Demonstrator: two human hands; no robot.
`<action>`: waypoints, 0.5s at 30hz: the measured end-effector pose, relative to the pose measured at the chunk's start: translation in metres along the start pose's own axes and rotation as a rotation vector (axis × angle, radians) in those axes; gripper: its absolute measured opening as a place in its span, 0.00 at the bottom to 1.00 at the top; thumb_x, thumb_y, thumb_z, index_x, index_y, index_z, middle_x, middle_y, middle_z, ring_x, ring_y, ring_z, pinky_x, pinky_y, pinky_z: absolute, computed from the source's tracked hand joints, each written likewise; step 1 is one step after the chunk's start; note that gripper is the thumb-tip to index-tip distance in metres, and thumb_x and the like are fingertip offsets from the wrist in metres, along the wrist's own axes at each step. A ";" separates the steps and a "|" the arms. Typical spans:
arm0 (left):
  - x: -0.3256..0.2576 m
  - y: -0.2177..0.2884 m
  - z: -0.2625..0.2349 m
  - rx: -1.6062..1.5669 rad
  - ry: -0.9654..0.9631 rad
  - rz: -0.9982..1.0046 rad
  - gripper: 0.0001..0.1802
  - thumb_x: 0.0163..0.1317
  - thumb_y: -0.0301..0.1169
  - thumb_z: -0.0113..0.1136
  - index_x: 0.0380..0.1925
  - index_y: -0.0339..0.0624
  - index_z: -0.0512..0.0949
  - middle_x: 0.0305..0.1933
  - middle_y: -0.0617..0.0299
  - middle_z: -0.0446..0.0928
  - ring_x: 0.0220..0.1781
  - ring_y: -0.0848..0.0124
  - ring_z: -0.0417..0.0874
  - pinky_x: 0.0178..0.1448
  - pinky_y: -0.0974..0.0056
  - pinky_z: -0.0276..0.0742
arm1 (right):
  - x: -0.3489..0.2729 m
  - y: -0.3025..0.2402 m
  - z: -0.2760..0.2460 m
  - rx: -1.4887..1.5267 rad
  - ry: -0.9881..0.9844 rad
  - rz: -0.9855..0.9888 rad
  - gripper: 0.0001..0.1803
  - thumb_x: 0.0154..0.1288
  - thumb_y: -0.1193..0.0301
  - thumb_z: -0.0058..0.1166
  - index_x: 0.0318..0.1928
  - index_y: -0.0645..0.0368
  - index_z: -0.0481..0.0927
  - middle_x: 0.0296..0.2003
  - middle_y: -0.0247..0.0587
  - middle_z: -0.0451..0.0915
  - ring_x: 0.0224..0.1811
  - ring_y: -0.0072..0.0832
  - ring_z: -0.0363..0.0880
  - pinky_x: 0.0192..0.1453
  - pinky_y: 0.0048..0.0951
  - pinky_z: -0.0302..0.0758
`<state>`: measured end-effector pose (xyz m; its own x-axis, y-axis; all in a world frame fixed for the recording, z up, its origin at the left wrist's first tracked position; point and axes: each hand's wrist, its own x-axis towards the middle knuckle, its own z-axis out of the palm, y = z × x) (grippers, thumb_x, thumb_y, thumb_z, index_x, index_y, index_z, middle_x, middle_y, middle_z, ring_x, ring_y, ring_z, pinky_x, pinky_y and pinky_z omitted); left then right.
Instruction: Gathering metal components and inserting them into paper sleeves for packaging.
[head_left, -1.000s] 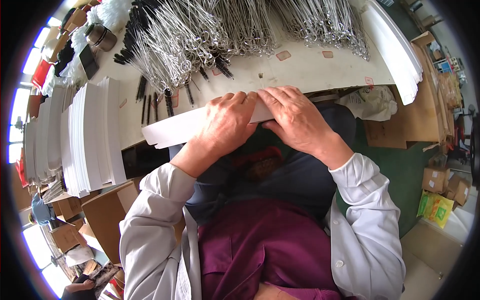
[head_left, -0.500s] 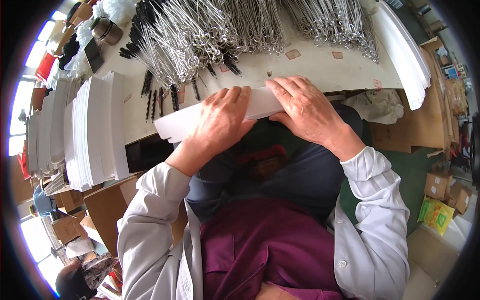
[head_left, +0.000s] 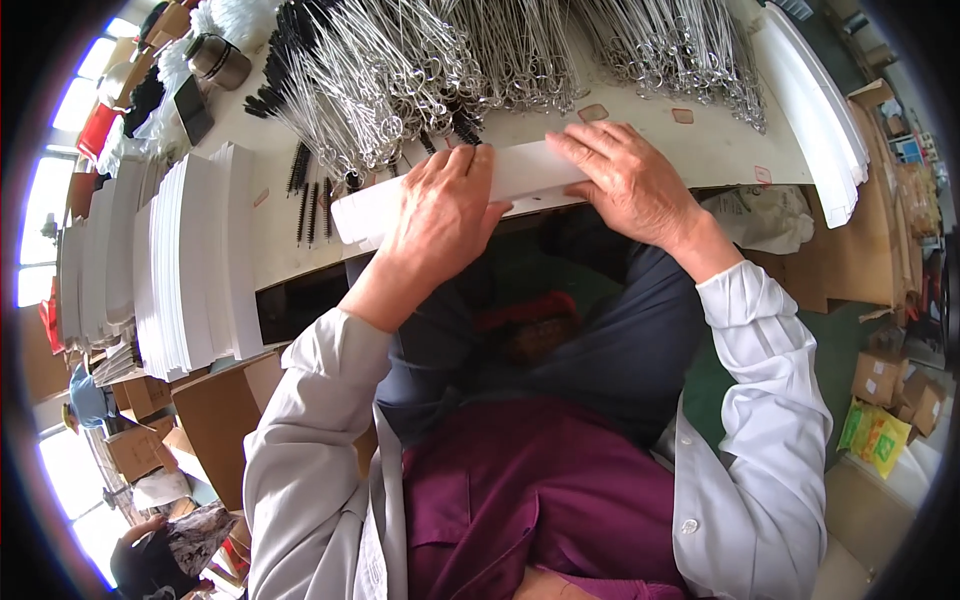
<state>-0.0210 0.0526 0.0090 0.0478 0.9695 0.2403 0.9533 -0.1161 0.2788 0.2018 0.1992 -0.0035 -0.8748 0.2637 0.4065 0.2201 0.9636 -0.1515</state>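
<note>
A long, narrow white carton [head_left: 525, 172] lies slantwise along the table's front edge, its left end lower than its right. My left hand [head_left: 442, 212] is wrapped over its left half, fingers on top and thumb along the near side. Gripping its right end is my right hand [head_left: 632, 185], with the thumb underneath. Palms hide parts of the carton, so I cannot tell whether its flaps are closed. Just beyond it lies a big heap of wire-handled brushes [head_left: 430, 75] with looped ends, and a few black bristle heads [head_left: 312, 205] poke out beside the carton's left end.
Flat white cartons [head_left: 185, 260] stand stacked at the table's left. More white cartons [head_left: 815, 115] lie along the right edge. A metal flask [head_left: 218, 62] stands at the back left. A white sack [head_left: 765, 215] hangs below the right edge. Another person [head_left: 160, 555] is at the lower left.
Both hands have shifted the white carton slightly away from me and to the right, up onto the table edge. My right hand has turned a little around its end.
</note>
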 end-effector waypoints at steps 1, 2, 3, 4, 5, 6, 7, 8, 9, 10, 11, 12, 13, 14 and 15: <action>0.002 -0.001 0.008 0.001 0.000 -0.003 0.35 0.59 0.38 0.74 0.63 0.32 0.73 0.57 0.46 0.79 0.59 0.48 0.81 0.61 0.48 0.77 | -0.001 0.006 0.007 0.023 0.007 0.025 0.34 0.54 0.74 0.73 0.64 0.57 0.80 0.60 0.43 0.81 0.63 0.44 0.78 0.68 0.43 0.77; 0.002 -0.003 0.019 0.028 0.023 -0.014 0.34 0.59 0.37 0.73 0.62 0.32 0.73 0.56 0.47 0.79 0.58 0.48 0.81 0.60 0.48 0.77 | -0.002 0.006 0.012 0.025 0.007 0.021 0.34 0.54 0.74 0.73 0.64 0.57 0.80 0.60 0.43 0.81 0.63 0.44 0.78 0.68 0.43 0.77; 0.001 -0.005 0.026 0.056 0.046 -0.026 0.32 0.60 0.37 0.72 0.61 0.33 0.74 0.55 0.48 0.79 0.58 0.49 0.81 0.60 0.48 0.78 | -0.003 0.006 0.016 0.055 0.017 0.042 0.33 0.55 0.74 0.73 0.64 0.57 0.80 0.60 0.43 0.81 0.63 0.45 0.77 0.68 0.43 0.76; 0.000 -0.005 0.028 0.053 0.041 -0.024 0.32 0.60 0.37 0.72 0.61 0.33 0.74 0.55 0.48 0.79 0.58 0.49 0.81 0.60 0.48 0.78 | -0.006 0.004 0.018 0.085 0.022 0.073 0.33 0.56 0.74 0.72 0.65 0.57 0.80 0.61 0.42 0.81 0.63 0.45 0.77 0.69 0.43 0.76; -0.003 -0.003 0.029 0.039 0.085 -0.019 0.32 0.60 0.37 0.72 0.61 0.32 0.74 0.56 0.47 0.79 0.59 0.49 0.80 0.61 0.48 0.78 | -0.007 0.004 0.018 0.087 0.020 0.077 0.33 0.56 0.74 0.72 0.65 0.57 0.80 0.61 0.42 0.81 0.63 0.45 0.77 0.69 0.43 0.76; -0.005 -0.002 0.030 0.026 0.129 -0.015 0.33 0.61 0.37 0.72 0.62 0.32 0.74 0.57 0.47 0.79 0.60 0.49 0.80 0.62 0.49 0.78 | -0.008 0.003 0.018 0.089 0.029 0.074 0.31 0.58 0.71 0.71 0.64 0.57 0.80 0.60 0.43 0.81 0.63 0.44 0.77 0.70 0.42 0.75; -0.008 0.000 0.031 0.025 0.128 -0.015 0.33 0.61 0.37 0.72 0.62 0.32 0.74 0.57 0.47 0.79 0.60 0.49 0.80 0.62 0.49 0.78 | -0.008 0.003 0.016 0.089 0.039 0.068 0.30 0.60 0.69 0.70 0.64 0.57 0.80 0.59 0.44 0.82 0.63 0.44 0.77 0.70 0.42 0.75; -0.011 0.002 0.032 0.028 0.134 -0.020 0.35 0.61 0.38 0.72 0.64 0.32 0.73 0.59 0.46 0.78 0.62 0.48 0.79 0.64 0.48 0.76 | -0.009 0.002 0.015 0.089 0.037 0.069 0.30 0.60 0.69 0.70 0.64 0.57 0.80 0.59 0.44 0.82 0.63 0.44 0.77 0.70 0.42 0.75; -0.014 0.004 0.034 0.031 0.140 -0.025 0.36 0.61 0.39 0.71 0.65 0.31 0.72 0.61 0.45 0.77 0.64 0.47 0.77 0.67 0.48 0.75 | -0.011 0.000 0.014 0.085 -0.006 0.062 0.31 0.62 0.68 0.69 0.66 0.57 0.78 0.61 0.45 0.80 0.65 0.45 0.75 0.72 0.42 0.73; -0.018 0.006 0.036 0.032 0.143 -0.029 0.36 0.61 0.39 0.71 0.65 0.31 0.72 0.61 0.45 0.77 0.64 0.47 0.77 0.67 0.48 0.75 | -0.012 -0.002 0.012 0.081 -0.048 0.051 0.33 0.64 0.66 0.68 0.68 0.58 0.76 0.64 0.46 0.78 0.68 0.46 0.73 0.75 0.42 0.70; -0.023 0.007 0.039 0.067 0.163 0.001 0.38 0.62 0.40 0.71 0.67 0.31 0.70 0.63 0.44 0.75 0.65 0.46 0.75 0.70 0.47 0.72 | -0.014 -0.004 0.011 0.080 -0.049 0.046 0.33 0.64 0.66 0.68 0.68 0.58 0.76 0.64 0.46 0.78 0.68 0.46 0.73 0.75 0.42 0.70; -0.027 0.008 0.043 0.103 0.184 0.031 0.39 0.62 0.42 0.70 0.68 0.30 0.69 0.65 0.42 0.73 0.67 0.44 0.74 0.72 0.46 0.70 | -0.016 -0.007 0.010 0.064 -0.066 0.031 0.35 0.64 0.64 0.67 0.70 0.60 0.74 0.66 0.47 0.76 0.70 0.46 0.71 0.78 0.43 0.67; -0.030 0.009 0.049 0.120 0.143 0.027 0.40 0.63 0.42 0.69 0.69 0.27 0.67 0.68 0.40 0.71 0.70 0.44 0.71 0.75 0.45 0.67 | -0.019 -0.010 0.011 0.048 -0.085 0.017 0.37 0.65 0.62 0.67 0.71 0.62 0.71 0.69 0.49 0.73 0.73 0.46 0.68 0.80 0.43 0.63; -0.033 0.010 0.054 0.119 0.145 0.025 0.40 0.63 0.42 0.69 0.69 0.27 0.67 0.68 0.40 0.71 0.70 0.44 0.71 0.75 0.45 0.67 | -0.022 -0.015 0.014 0.047 -0.087 0.014 0.37 0.65 0.62 0.67 0.71 0.62 0.71 0.69 0.49 0.73 0.73 0.46 0.68 0.80 0.43 0.63; -0.036 0.012 0.059 0.206 0.132 0.027 0.40 0.64 0.41 0.68 0.69 0.26 0.67 0.69 0.39 0.70 0.71 0.44 0.70 0.76 0.45 0.66 | -0.024 -0.022 0.021 0.008 -0.089 0.038 0.39 0.64 0.61 0.67 0.72 0.64 0.70 0.70 0.50 0.72 0.75 0.46 0.66 0.82 0.44 0.61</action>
<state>0.0063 0.0294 -0.0509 0.0480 0.9285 0.3682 0.9935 -0.0825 0.0785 0.2086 0.1712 -0.0286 -0.9008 0.2950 0.3187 0.2510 0.9525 -0.1724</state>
